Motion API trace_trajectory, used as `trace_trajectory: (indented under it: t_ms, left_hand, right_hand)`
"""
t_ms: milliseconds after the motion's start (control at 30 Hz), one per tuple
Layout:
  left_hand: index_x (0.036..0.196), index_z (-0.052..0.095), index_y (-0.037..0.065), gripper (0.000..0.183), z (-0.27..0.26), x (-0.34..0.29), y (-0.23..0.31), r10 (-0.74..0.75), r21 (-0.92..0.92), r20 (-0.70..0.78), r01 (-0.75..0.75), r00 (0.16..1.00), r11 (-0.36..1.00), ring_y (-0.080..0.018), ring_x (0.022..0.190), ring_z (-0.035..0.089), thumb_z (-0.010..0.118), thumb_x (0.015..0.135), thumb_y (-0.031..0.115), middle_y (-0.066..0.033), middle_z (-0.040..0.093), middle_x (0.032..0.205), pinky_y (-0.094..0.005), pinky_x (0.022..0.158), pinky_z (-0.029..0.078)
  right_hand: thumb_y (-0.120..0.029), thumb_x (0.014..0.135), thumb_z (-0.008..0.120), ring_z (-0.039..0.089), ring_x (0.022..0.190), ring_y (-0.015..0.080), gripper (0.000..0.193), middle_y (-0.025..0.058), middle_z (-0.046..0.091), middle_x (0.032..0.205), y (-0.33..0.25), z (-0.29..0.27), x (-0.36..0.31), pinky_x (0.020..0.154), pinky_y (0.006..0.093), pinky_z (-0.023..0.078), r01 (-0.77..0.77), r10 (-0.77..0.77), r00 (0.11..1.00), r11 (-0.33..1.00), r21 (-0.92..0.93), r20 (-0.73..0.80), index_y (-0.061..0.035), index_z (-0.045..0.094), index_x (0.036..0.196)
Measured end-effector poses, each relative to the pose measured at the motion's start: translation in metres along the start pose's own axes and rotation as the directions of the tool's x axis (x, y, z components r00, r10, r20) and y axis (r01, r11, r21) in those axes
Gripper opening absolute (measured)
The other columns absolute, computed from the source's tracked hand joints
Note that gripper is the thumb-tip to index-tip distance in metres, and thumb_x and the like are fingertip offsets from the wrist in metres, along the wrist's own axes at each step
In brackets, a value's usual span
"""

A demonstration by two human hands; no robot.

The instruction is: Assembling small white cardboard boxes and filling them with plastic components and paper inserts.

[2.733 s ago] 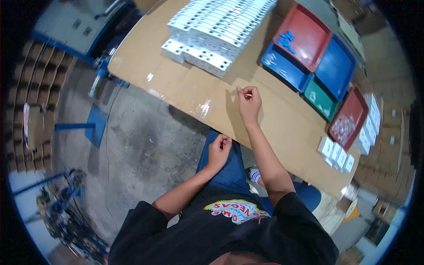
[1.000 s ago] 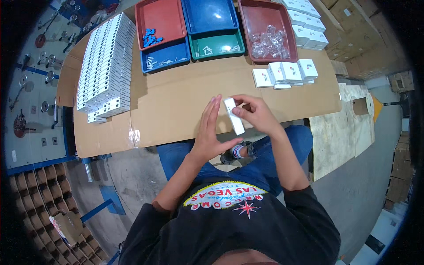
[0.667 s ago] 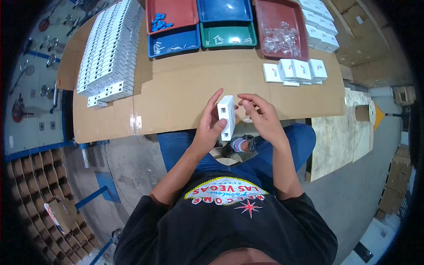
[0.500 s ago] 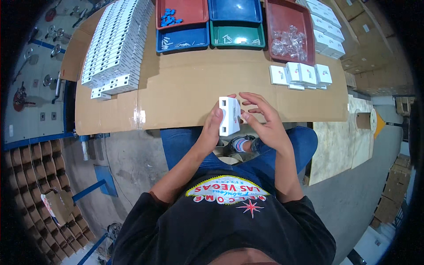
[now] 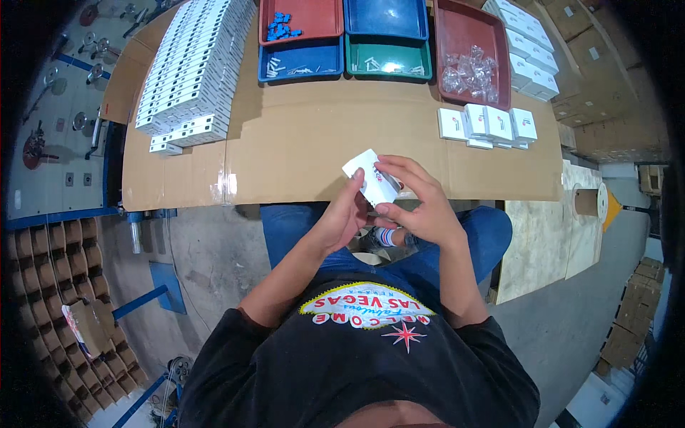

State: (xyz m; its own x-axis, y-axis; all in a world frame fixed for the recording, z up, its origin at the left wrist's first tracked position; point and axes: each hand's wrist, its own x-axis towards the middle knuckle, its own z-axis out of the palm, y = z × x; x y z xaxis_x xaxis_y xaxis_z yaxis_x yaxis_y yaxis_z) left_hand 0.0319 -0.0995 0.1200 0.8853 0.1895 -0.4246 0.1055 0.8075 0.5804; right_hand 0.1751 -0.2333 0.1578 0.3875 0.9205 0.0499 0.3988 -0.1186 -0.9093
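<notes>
We've got a big stack of white blocks point(image 5: 193, 71) along the table's point(image 5: 300, 150) left edge. Next is our left hand point(image 5: 342, 216), thumb on the white box point(image 5: 375, 178), which sits tilted between our hands by the near edge. Our right hand point(image 5: 422, 203) grips its right side. Small cartons point(image 5: 494, 125) lie near the right edge.

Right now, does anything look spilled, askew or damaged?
Nothing stands out: the held box shows no visible damage, the blue pieces and clear plastic lie inside their red trays, and the white stack looks orderly.
</notes>
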Motion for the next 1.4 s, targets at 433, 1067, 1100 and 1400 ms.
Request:
trace_trajectory:
  t_ms: [433, 1067, 1100, 1400]
  left_hand:
    - [0.159, 0.027, 0.016, 0.08, 0.0, 0.005, 0.009, -0.004, -0.084, -0.086, -0.004, 0.996, 0.996, -0.0222, 0.12, 0.058, 0.03, 0.105, 0.074, -0.012, 0.055, 0.136, -0.0417, 0.1, 0.05]
    - [0.151, 0.033, 0.015, 0.05, 0.018, -0.006, -0.004, 0.093, -0.033, -0.014, -0.093, 0.996, 0.995, -0.0166, 0.122, 0.059, 0.04, 0.113, 0.047, -0.008, 0.054, 0.135, -0.0374, 0.103, 0.05]
    - [0.152, 0.034, 0.016, 0.049, 0.021, -0.009, -0.004, 0.082, -0.025, -0.018, -0.082, 0.996, 0.996, -0.0158, 0.123, 0.058, 0.04, 0.113, 0.046, -0.0065, 0.053, 0.135, -0.0365, 0.104, 0.049]
    - [0.155, 0.036, 0.014, 0.051, 0.027, -0.016, -0.006, 0.117, -0.106, 0.018, -0.115, 0.993, 0.988, -0.015, 0.121, 0.057, 0.048, 0.111, 0.038, -0.005, 0.054, 0.133, -0.0347, 0.107, 0.046]
  right_hand:
    - [-0.013, 0.086, 0.08, 0.066, 0.125, 0.0304, 0.051, 0.015, 0.067, 0.138, 0.015, 0.004, -0.006, 0.097, 0.0388, 0.056, 0.08, -0.079, 0.995, 0.997, 0.017, -0.066, -0.0071, 0.069, 0.135]
    - [-0.03, 0.098, 0.066, 0.052, 0.136, 0.0407, 0.054, 0.023, 0.051, 0.149, 0.004, 0.027, 0.009, 0.113, 0.0452, 0.043, 0.185, -0.183, 0.977, 0.983, 0.008, -0.108, -0.0073, 0.056, 0.145]
    - [-0.03, 0.098, 0.066, 0.052, 0.136, 0.0407, 0.054, 0.023, 0.051, 0.149, 0.005, 0.028, 0.009, 0.113, 0.0452, 0.043, 0.185, -0.183, 0.977, 0.983, 0.009, -0.106, -0.0073, 0.056, 0.145]
    - [-0.041, 0.102, 0.061, 0.053, 0.132, 0.0415, 0.055, 0.0242, 0.051, 0.146, 0.015, 0.035, 0.008, 0.111, 0.0461, 0.044, 0.299, -0.299, 0.932, 0.954, -0.03, -0.206, -0.0029, 0.059, 0.141]
